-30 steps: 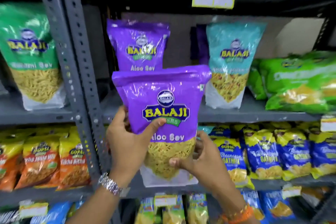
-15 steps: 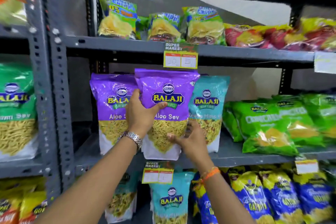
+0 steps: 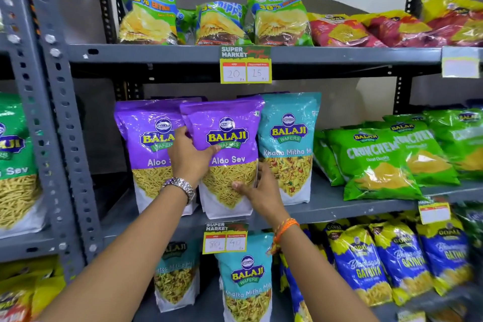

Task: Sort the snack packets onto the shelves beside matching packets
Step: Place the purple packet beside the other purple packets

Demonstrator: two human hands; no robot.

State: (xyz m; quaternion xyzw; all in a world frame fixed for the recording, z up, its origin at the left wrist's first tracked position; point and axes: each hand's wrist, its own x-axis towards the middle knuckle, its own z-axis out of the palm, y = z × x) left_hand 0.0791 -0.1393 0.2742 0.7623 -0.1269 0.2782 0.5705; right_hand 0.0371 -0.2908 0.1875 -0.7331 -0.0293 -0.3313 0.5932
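Note:
A purple Aloo Sev packet (image 3: 230,123) stands upright on the middle shelf (image 3: 339,208), its base on the shelf board. My left hand (image 3: 189,155) grips its left edge, thumb across the front. My right hand (image 3: 257,189) holds its lower right corner, fingers wrapped behind. A matching purple Aloo Sev packet (image 3: 146,125) stands just to its left, touching it. A teal Khatta Mitha packet (image 3: 290,117) stands to its right.
Green Crunchem packets (image 3: 376,162) lie on the same shelf to the right. Chips packets (image 3: 146,13) fill the shelf above. Blue Gathiya packets (image 3: 366,264) and teal packets (image 3: 247,277) sit below. A grey perforated upright (image 3: 56,123) stands at left, with price tags (image 3: 245,70) on shelf edges.
The purple packet in my hands has gone from in front of the rack onto the middle shelf, between the other purple packet and the teal one. Both hands stayed on it.

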